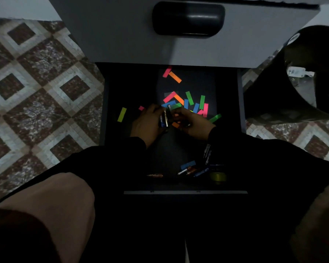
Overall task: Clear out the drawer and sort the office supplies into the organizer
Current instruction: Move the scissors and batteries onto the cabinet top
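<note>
I am looking down into the open drawer (110,103), dark inside, with both my hands in its middle. My left hand (147,123) has its fingers curled round a small bundle of batteries (165,118), held upright side by side. My right hand (193,122) is just beside it, its fingers bent over the scattered paper tabs (188,103); in this gloom I cannot tell whether it pinches anything.

The coloured tabs lie loose on the drawer floor, most in a heap just beyond my hands toward the drawer's far edge: pink, orange, green and blue strips overlapping. A pink and an orange tab (174,76) lie apart, close to the far edge. One yellow tab (122,114) sits alone toward the left edge, and a green one (215,118) lies toward the right.

Near the drawer's front edge (185,192) lie more batteries (186,170), a copper-toned one (155,175) a little to their left, a blue tab (188,165), a dark marker (207,153) and a yellowish roll (218,177) toward the right corner.

A black bin (302,76) stands on the patterned tile floor (42,88) off the drawer's right side.
</note>
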